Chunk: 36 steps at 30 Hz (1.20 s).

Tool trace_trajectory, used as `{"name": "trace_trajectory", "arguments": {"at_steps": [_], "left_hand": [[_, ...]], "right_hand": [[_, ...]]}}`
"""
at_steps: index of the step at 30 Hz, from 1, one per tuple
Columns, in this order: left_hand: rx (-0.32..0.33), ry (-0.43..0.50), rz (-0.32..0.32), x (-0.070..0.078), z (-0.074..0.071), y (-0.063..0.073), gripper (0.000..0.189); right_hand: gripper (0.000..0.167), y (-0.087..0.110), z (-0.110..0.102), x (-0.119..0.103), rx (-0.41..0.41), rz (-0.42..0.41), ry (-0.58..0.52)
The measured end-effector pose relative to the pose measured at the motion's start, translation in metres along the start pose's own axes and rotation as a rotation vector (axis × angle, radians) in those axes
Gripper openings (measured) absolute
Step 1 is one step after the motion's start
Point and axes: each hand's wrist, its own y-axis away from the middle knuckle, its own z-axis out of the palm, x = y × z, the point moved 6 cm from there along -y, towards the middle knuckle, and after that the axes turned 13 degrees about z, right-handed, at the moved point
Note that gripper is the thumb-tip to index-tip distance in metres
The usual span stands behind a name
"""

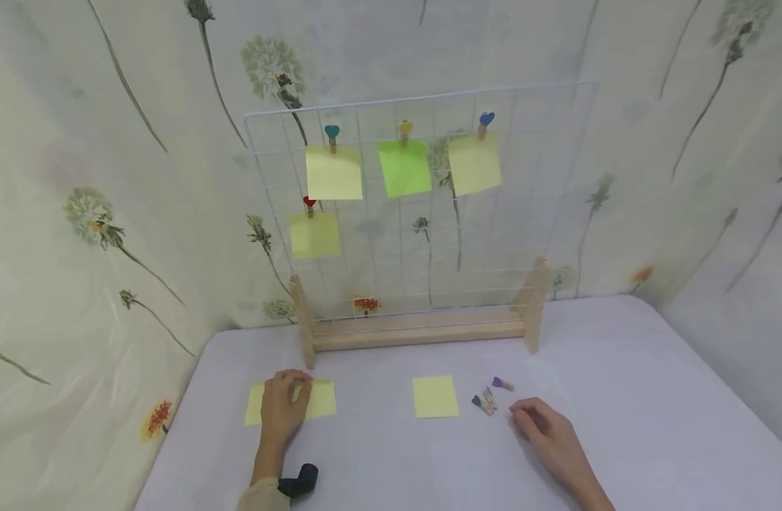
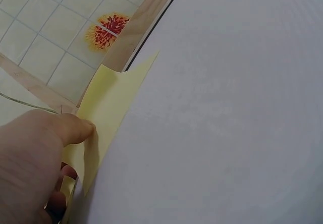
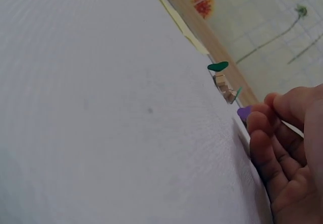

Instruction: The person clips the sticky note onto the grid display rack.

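My left hand (image 1: 285, 406) is over yellow sticky notes at the left of the table. In the left wrist view, its thumb lies on a yellow sticky note (image 2: 113, 95) that bends up from the table, with curled fingers below; the hand pinches this note. Another yellow note (image 1: 253, 406) shows left of the hand. My right hand (image 1: 547, 434) rests on the table with loosely curled fingers and nothing visible in them. Close to its fingertips lie small wooden clips: one with a purple heart (image 1: 498, 382), one with a green heart (image 1: 477, 401), and another between.
A white wire grid (image 1: 423, 241) stands on a wooden base (image 1: 416, 337) at the back. Heart clips hold several notes on it, including a green note (image 1: 406, 169) and a lower yellow note (image 1: 314, 235). A single yellow note (image 1: 436, 397) lies mid-table. Flowered cloth hangs behind.
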Motion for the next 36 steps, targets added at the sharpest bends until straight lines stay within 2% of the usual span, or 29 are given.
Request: {"name": "trace_trajectory", "arguments": {"at_steps": [4,8,16,20,25,30,36], "left_hand": [[0.011,-0.003,0.01,0.002,-0.001,-0.003,0.004],[-0.001,0.003,-0.011,0.002,-0.006,-0.007,0.004],[-0.034,0.03,-0.041,0.005,-0.005,-0.004,0.006],[-0.044,0.025,-0.046,0.003,-0.004,-0.002,0.006],[-0.058,0.02,-0.06,0.003,-0.004,-0.002,0.007],[-0.049,0.028,-0.048,0.004,-0.005,-0.003,0.007],[-0.023,0.039,-0.024,0.009,-0.008,-0.002,0.006]], "right_hand": [[0.025,-0.004,-0.002,-0.007,0.025,-0.046,-0.006],[0.024,-0.007,0.0,-0.016,0.003,-0.076,-0.02],[0.028,-0.012,0.005,-0.01,-0.005,0.005,0.016],[0.029,-0.014,0.006,-0.011,-0.001,-0.014,0.008],[0.024,-0.016,0.007,-0.018,0.06,-0.12,0.036],[0.022,-0.016,0.01,-0.024,0.137,-0.181,0.145],[0.031,-0.011,0.016,-0.036,0.164,-0.278,0.286]]}}
